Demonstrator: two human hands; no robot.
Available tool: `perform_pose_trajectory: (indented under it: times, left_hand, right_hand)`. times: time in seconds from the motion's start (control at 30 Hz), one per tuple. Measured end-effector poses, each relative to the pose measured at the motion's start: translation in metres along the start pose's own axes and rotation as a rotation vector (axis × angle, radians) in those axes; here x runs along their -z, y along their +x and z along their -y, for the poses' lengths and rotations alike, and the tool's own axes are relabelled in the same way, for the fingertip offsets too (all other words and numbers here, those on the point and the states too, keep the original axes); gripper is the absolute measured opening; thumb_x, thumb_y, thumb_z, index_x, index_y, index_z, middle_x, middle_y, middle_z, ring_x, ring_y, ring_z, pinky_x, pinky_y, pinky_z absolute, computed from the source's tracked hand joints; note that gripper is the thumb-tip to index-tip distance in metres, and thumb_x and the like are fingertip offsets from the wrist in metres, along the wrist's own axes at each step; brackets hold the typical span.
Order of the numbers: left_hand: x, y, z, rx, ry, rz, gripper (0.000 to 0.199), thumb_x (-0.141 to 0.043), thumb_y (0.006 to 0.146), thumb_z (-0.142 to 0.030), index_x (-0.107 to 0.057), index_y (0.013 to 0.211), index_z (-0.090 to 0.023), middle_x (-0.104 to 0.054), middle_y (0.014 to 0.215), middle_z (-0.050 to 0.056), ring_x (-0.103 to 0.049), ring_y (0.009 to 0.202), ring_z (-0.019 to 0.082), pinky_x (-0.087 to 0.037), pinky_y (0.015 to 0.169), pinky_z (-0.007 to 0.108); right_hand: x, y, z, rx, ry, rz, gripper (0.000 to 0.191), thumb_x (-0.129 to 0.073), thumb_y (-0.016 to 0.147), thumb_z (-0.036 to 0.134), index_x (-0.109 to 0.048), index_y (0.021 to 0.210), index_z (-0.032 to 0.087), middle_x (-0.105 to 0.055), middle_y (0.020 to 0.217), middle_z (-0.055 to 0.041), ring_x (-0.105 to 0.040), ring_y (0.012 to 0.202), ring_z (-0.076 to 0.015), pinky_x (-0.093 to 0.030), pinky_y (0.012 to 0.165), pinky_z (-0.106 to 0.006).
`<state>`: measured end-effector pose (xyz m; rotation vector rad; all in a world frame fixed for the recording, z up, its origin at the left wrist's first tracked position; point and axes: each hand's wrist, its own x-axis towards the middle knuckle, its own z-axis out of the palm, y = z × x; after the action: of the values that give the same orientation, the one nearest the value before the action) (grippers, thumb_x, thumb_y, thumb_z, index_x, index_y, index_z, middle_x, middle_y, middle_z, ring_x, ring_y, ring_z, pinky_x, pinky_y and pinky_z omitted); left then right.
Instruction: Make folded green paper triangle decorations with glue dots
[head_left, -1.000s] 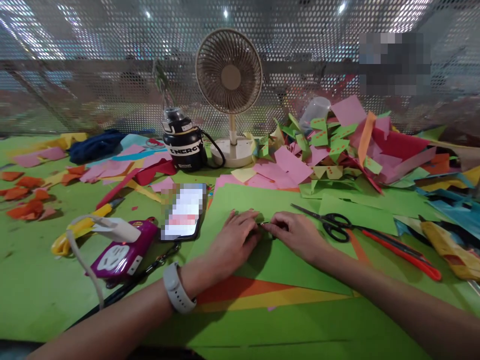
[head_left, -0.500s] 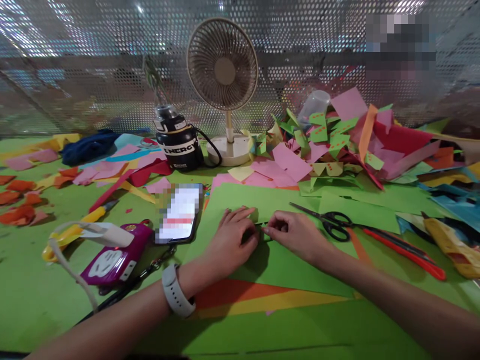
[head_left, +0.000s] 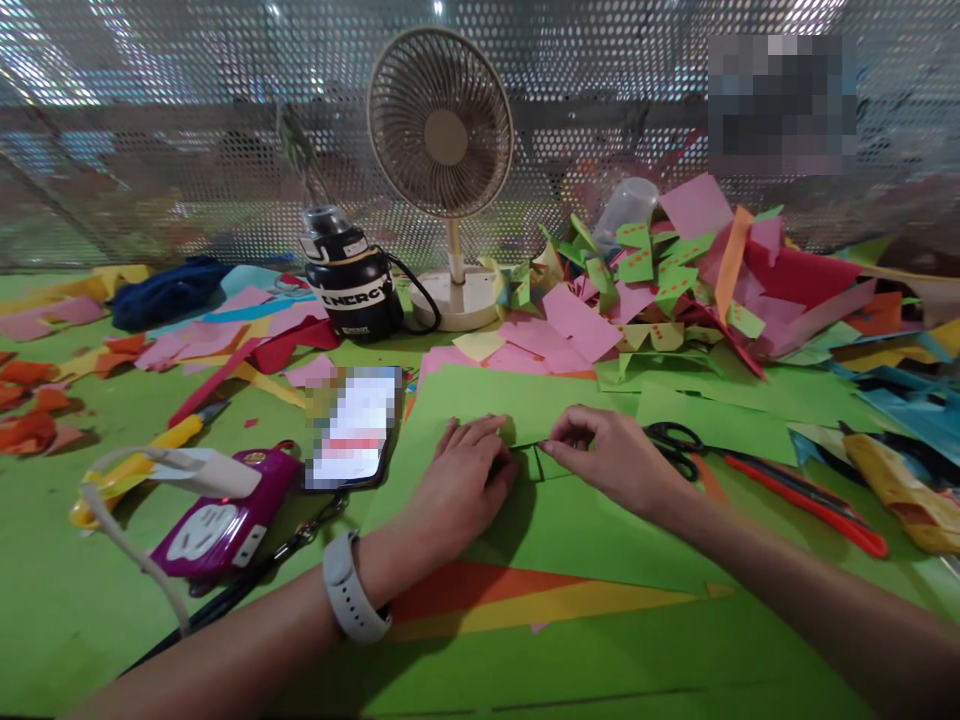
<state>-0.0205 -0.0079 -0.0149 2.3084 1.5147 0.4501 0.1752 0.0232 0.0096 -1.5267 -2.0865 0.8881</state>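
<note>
A sheet of green paper lies on a stack, with orange and yellow sheets showing under its near edge. On it is a small green paper piece with dark edge or fold lines. My left hand, with a pale watch strap at the wrist, rests beside this piece, some fingers stretched on the sheet and the index bent down. My right hand pinches at the small piece's upper edge with thumb and index; the exact contact is hard to see. Black scissors lie partly hidden behind the right hand.
A red cutter lies at right. To the left are a phone, a purple power socket with a white plug and a yellow cutter. Behind stand a black bottle, a fan and a heap of paper cut-outs.
My right hand has shifted slightly right, away from my left, and now covers the scissors' blades. More of the small green piece shows between the hands. My left hand stays nearly in place.
</note>
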Motion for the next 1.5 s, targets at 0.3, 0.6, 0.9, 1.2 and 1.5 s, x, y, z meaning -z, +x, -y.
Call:
perform_pose_trajectory:
  times: [0.3,0.6,0.9,1.2,1.5]
  left_hand:
    - [0.000,-0.001,-0.002,-0.031,0.031,-0.043,0.014,-0.042,0.091,-0.026,-0.054,0.085,-0.023,-0.059,0.127,0.014,-0.052,0.120,0.029,-0.040,0.104,0.057]
    - [-0.001,-0.001,-0.006,-0.005,0.042,-0.045,0.012,-0.043,0.091,-0.023,-0.053,0.083,-0.021,-0.057,0.127,0.015,-0.052,0.117,0.030,-0.046,0.099,0.052]
    - [-0.001,-0.001,-0.009,0.014,0.064,-0.055,0.005,-0.047,0.089,-0.019,-0.050,0.086,-0.021,-0.056,0.125,0.015,-0.052,0.117,0.030,-0.047,0.097,0.050]
    - [-0.004,-0.002,-0.008,-0.035,0.098,-0.103,0.004,-0.047,0.090,-0.018,-0.049,0.087,-0.020,-0.059,0.119,0.015,-0.055,0.109,0.029,-0.049,0.092,0.050]
    - [-0.010,-0.001,-0.007,-0.070,0.201,-0.167,0.007,-0.045,0.092,-0.018,-0.051,0.091,-0.019,-0.062,0.116,0.013,-0.058,0.102,0.027,-0.050,0.090,0.046]
  right_hand:
    - [-0.011,0.000,-0.009,-0.020,-0.018,0.085,0.013,-0.064,0.078,0.031,-0.063,0.072,0.020,-0.059,0.060,0.0025,-0.050,0.057,-0.0118,-0.034,0.052,-0.023]
    - [-0.012,0.000,-0.010,-0.008,-0.065,0.111,0.012,-0.064,0.078,0.032,-0.064,0.074,0.020,-0.060,0.062,0.0024,-0.052,0.059,-0.0120,-0.034,0.053,-0.023]
    - [-0.011,0.002,-0.011,-0.010,-0.074,0.108,0.011,-0.064,0.079,0.030,-0.064,0.074,0.020,-0.059,0.061,0.0026,-0.051,0.058,-0.0117,-0.033,0.053,-0.024]
    - [-0.011,0.001,-0.010,-0.018,-0.067,0.103,0.011,-0.064,0.078,0.030,-0.065,0.075,0.020,-0.059,0.061,0.0028,-0.051,0.059,-0.0120,-0.033,0.054,-0.024]
    - [-0.004,-0.002,-0.002,0.028,-0.116,0.042,0.017,-0.061,0.080,0.032,-0.060,0.069,0.019,-0.062,0.063,0.0009,-0.053,0.058,-0.0121,-0.036,0.052,-0.023]
